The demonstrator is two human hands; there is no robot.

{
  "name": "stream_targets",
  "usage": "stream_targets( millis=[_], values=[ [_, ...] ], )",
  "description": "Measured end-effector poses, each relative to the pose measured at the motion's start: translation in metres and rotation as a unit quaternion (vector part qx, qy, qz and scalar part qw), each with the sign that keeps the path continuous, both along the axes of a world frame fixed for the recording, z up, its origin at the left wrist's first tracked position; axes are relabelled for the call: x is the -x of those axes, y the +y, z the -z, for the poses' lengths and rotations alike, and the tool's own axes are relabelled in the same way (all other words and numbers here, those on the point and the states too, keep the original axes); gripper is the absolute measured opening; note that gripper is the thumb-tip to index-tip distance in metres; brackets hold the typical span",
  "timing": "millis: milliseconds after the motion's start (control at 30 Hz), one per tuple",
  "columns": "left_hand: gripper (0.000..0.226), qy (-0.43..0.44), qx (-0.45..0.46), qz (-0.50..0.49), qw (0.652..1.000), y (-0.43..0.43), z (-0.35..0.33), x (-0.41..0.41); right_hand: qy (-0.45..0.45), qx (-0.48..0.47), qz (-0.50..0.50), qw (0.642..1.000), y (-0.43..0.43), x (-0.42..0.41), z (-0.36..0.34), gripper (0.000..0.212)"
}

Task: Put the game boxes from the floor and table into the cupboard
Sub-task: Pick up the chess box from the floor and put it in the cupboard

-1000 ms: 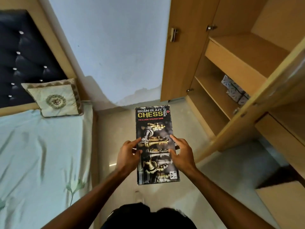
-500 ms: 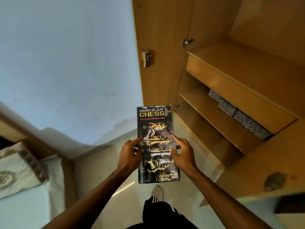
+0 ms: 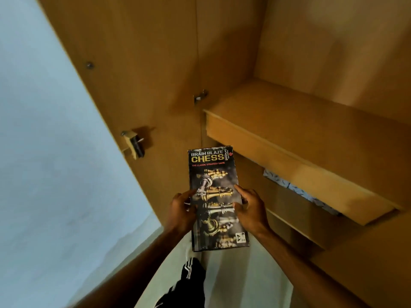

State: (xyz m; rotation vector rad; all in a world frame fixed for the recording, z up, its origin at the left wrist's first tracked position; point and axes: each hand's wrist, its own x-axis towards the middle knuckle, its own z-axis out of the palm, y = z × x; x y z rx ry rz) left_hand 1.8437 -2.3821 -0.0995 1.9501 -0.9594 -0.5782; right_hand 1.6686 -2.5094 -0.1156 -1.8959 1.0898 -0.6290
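Both hands are clamping the chess box [image 3: 214,196] by its long sides, left hand [image 3: 182,211] and right hand [image 3: 251,210] with fingers wrapped on it, in the air just before the cupboard [image 3: 289,52]. Best keeping it flat and sliding it over the front edge of the upper shelf [image 3: 300,121], clear of the patterned boxes [image 3: 295,188] below.

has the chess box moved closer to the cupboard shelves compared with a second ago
Yes. The chess box, held by the left hand and right hand, now overlaps the cupboard's upper shelf edge; earlier it was over open floor, left of the shelves.
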Motion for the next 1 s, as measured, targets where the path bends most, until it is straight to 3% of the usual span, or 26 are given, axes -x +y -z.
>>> stream_targets(
  millis=[300, 433, 533, 667, 733, 767, 833, 933, 1000],
  values=[
    [0.039, 0.008, 0.030, 0.108, 0.994, -0.239, -0.005, -0.103, -0.024, 0.025, 0.089, 0.995, -0.203, -0.079, -0.015, 0.057],
    [0.037, 0.032, 0.006, 0.134, 0.990, -0.362, -0.002, -0.146, 0.003, 0.021, 0.129, 0.991, -0.318, -0.119, -0.023, 0.045],
    [0.078, 0.058, -0.046, 0.194, 0.978, -0.402, -0.007, -0.167, 0.022, 0.010, 0.140, 0.990, -0.366, -0.134, -0.029, 0.036],
    [0.101, 0.070, -0.081, 0.339, 0.935, -0.411, -0.019, -0.171, -0.002, -0.005, 0.107, 0.994, -0.377, -0.141, -0.029, 0.028],
    [0.117, 0.151, -0.097, 0.330, 0.927, -0.417, -0.021, -0.177, -0.025, -0.023, 0.087, 0.996, -0.381, -0.144, -0.031, 0.029],
    [0.119, 0.151, -0.099, 0.308, 0.934, -0.427, -0.019, -0.181, -0.023, -0.015, 0.081, 0.996, -0.389, -0.147, -0.031, 0.028],
    [0.104, 0.052, -0.110, 0.289, 0.950, -0.441, -0.026, -0.190, 0.003, 0.048, 0.059, 0.997, -0.406, -0.151, -0.027, 0.022],
    [0.057, -0.286, -0.094, 0.228, 0.926, -0.444, -0.023, -0.204, 0.012, 0.103, -0.012, 0.995, -0.422, -0.160, -0.019, 0.017],
    [0.041, -0.342, -0.059, 0.156, 0.925, -0.442, -0.015, -0.202, 0.043, 0.111, -0.081, 0.990, -0.430, -0.167, -0.011, 0.020]
  ],
)
